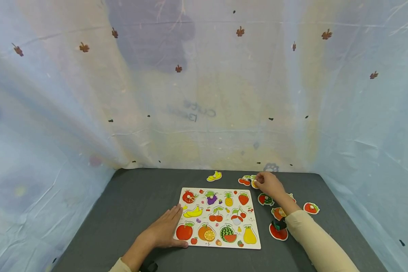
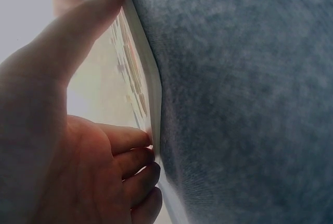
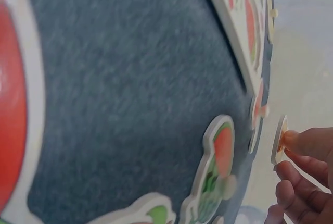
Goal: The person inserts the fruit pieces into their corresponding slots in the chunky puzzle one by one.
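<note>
A white fruit puzzle board [image 1: 255,246] lies on the dark table. My left hand [image 1: 165,227] rests at its left side, thumb along the near corner and fairly straight fingers against the left edge; the left wrist view shows fingertips touching the board's rim [image 2: 157,104]. Beyond the board's far right corner, my right hand [image 1: 270,184] pinches a yellow puzzle piece [image 1: 254,183] with green on top. In the right wrist view this piece [image 3: 279,141] is held upright by thumb and fingers, its printed face mostly hidden. Beside it lies a cherry piece [image 1: 244,181].
A banana piece [image 1: 214,176] lies behind the board. To the right are a watermelon piece [image 1: 265,199], an orange piece [image 1: 277,213], a red piece [image 1: 278,233] partly under the right wrist, and a strawberry-like piece [image 1: 311,208]. A patterned curtain [image 1: 204,151] surrounds the table.
</note>
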Action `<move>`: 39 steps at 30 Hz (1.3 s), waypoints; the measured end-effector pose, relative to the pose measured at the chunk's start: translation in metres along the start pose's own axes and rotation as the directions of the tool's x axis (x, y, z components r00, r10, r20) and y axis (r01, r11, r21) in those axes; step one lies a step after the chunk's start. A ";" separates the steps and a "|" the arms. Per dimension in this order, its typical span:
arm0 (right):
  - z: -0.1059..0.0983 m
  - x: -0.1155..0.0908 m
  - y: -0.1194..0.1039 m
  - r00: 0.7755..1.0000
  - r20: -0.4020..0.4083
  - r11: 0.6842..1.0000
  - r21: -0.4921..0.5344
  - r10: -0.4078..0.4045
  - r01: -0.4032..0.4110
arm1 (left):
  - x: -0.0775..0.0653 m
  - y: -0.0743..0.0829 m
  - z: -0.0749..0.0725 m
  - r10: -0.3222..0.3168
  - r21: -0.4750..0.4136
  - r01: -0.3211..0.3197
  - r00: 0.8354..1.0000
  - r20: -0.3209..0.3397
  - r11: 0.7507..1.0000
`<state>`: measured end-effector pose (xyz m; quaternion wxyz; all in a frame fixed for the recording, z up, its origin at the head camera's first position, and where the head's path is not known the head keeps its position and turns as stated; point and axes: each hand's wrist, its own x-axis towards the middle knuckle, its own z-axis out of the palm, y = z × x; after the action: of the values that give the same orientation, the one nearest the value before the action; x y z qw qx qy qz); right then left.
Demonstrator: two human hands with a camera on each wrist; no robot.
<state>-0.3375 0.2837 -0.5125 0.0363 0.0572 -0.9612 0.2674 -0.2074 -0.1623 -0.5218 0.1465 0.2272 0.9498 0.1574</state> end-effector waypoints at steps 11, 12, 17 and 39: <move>0.003 -0.007 -0.019 0.997 0.012 0.997 0.003 -0.073 0.073 | 0.000 -0.002 0.001 0.011 -0.003 -0.011 1.000 0.011 1.000; 0.003 -0.007 -0.020 0.996 0.013 0.996 0.004 -0.085 0.085 | 0.000 -0.002 0.001 0.011 -0.003 -0.011 1.000 0.012 1.000; 0.004 -0.011 -0.032 0.993 0.004 0.993 0.008 -0.115 0.115 | 0.001 -0.002 0.001 0.005 0.000 -0.005 1.000 0.007 1.000; 0.019 -0.024 -0.063 0.981 0.010 0.981 0.008 -0.192 0.192 | 0.001 0.000 0.000 -0.006 0.007 0.006 1.000 0.009 1.000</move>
<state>-0.3061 0.2226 -0.4997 0.0567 0.1512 -0.9505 0.2655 -0.2085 -0.1619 -0.5226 0.1508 0.2254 0.9504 0.1526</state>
